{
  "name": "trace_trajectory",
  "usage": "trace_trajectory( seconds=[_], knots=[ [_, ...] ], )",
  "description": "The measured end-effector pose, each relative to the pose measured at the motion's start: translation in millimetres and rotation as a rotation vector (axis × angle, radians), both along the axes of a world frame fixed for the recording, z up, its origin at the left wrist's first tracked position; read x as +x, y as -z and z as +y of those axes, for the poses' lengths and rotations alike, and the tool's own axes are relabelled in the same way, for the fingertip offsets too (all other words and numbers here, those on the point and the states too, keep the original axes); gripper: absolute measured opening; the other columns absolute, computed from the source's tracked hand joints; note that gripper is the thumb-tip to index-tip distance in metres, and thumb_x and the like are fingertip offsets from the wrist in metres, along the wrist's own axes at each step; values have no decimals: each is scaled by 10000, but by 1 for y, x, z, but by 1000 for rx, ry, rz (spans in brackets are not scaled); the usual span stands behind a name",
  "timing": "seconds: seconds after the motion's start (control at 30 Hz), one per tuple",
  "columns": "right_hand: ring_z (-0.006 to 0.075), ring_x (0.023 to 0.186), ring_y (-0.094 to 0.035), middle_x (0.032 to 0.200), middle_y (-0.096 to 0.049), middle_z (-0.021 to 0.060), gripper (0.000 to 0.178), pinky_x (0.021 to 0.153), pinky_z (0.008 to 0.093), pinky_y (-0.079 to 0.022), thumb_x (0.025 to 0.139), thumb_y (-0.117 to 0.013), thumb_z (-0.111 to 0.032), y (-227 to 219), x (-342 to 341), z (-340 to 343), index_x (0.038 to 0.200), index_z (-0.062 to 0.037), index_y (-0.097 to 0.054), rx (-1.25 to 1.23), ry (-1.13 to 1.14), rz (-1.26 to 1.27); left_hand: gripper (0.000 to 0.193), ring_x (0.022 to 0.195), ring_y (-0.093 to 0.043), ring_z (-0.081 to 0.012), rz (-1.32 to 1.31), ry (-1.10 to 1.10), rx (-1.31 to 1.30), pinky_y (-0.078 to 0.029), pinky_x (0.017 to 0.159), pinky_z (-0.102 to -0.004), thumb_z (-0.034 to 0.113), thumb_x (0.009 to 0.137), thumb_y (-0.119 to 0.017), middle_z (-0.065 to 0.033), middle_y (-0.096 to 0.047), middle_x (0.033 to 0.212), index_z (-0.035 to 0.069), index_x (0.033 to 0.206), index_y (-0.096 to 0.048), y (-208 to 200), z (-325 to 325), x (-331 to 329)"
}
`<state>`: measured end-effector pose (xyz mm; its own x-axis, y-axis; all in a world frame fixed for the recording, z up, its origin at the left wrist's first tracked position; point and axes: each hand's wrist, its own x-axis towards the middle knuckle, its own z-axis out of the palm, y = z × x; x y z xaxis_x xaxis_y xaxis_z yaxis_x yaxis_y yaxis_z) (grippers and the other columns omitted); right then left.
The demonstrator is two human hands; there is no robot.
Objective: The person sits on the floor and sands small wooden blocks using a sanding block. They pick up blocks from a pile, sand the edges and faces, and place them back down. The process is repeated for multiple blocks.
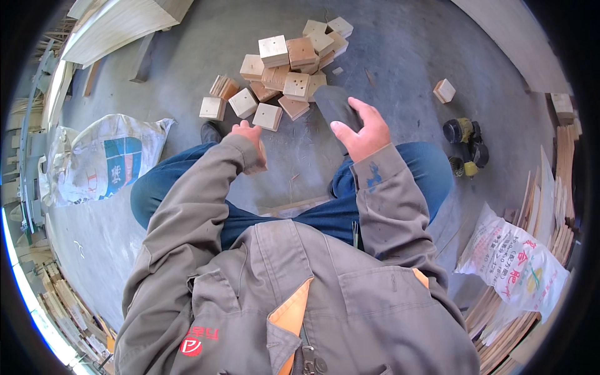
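My left hand (249, 133) has its fingers curled over a small wooden block (257, 165), which shows only in part below the wrist and sleeve. In my right hand (364, 132) is a dark grey flat slab (332, 106) with a rounded far end, the thumb on its face and the fingers round its right side. Its exact kind cannot be made out. Just beyond both hands lies a loose heap of square wooden blocks (295, 85), some pale and some reddish, several with small dark holes. The nearest block (267, 117) sits right past my left hand.
On the right lie a single block (444, 91) and a black and yellow power tool (465, 145). A white woven sack (106, 159) is at the left, another printed sack (519, 259) on wood strips (500, 312) at lower right. Large boards (125, 28) stand at upper left.
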<state>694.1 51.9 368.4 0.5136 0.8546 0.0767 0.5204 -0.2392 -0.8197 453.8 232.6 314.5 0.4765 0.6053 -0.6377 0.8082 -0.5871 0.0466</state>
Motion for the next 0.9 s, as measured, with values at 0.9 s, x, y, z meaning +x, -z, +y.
trace_trajectory(
  seconds=[0.9],
  knots=[
    [206, 1035, -691, 1201, -680, 140, 436, 903, 351, -589, 1029, -643, -195, 35, -43, 35, 1372, 60, -557, -21, 120, 1270, 555, 1283, -592, -214, -1428, -1312, -704, -579, 944, -432, 240, 1001, -704, -96, -611, 1388, 128, 1506, -500, 5, -31, -10]
  ],
)
